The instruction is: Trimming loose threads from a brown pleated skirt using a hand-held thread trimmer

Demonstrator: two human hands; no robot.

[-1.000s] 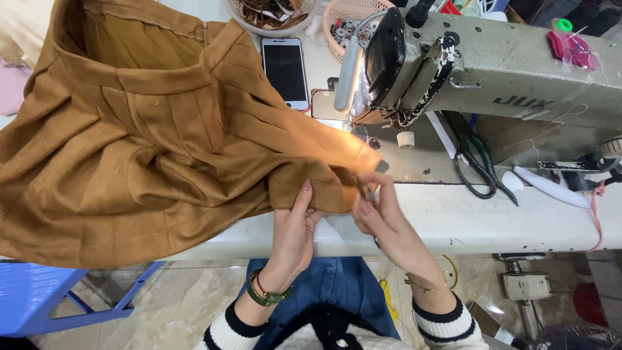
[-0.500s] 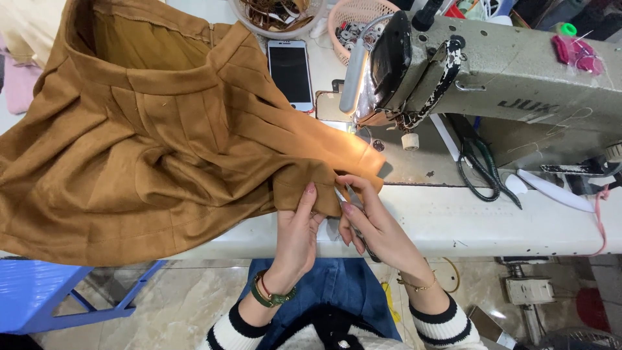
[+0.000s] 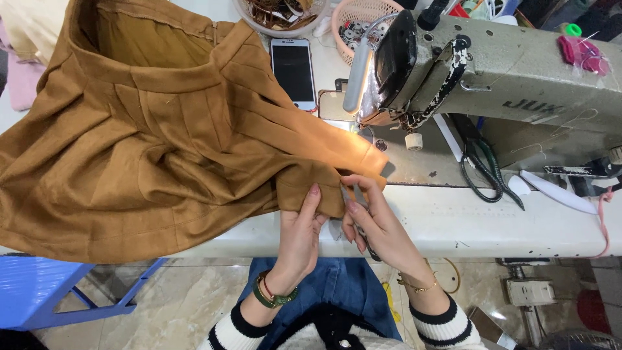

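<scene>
Brown pleated garment [image 3: 162,142] spills leftward from the sewing machine [image 3: 492,78], its hem corner lying at the white table edge [image 3: 453,240] just before the machine's needle. The left hand [image 3: 301,230] pinches that corner; the right hand [image 3: 372,217] grips small metal snips [image 3: 353,198] against it. Both hands have slid slightly toward the table's edge.

Bright, even daylight; the sewing machine [image 3: 492,78] lamp throws a warm glare beneath its head. Sharp focus, slight edge distortion.
</scene>
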